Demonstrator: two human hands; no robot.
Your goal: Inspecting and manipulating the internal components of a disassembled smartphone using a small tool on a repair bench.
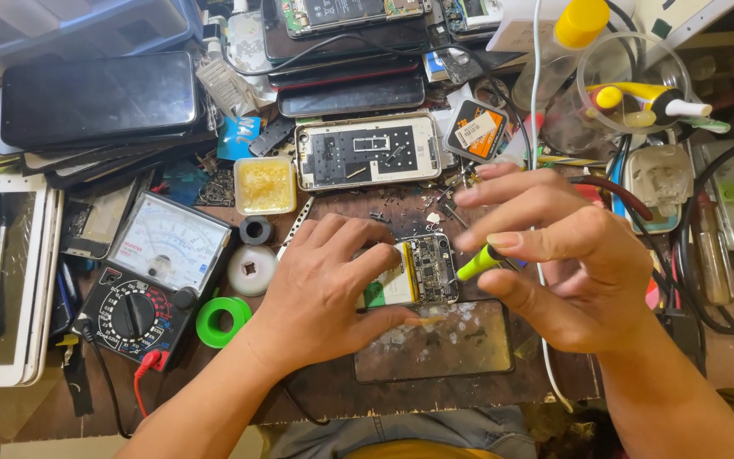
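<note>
My left hand (324,285) grips an opened phone (422,270) by its left side, circuit board and battery exposed, holding it over a worn glass panel (443,344). My right hand (558,263) pinches a small tool with a yellow-green handle (479,262), its tip meeting the phone's right edge. The fingers of the right hand curl around the handle, and the rest of the tool is hidden behind them.
An analogue multimeter (150,272) with red and black leads lies at left, beside a green tape roll (218,321). A phone frame (367,151), a tub of yellow flux (264,184), stacked phones (99,98), cables and bottles (567,42) crowd the back and right.
</note>
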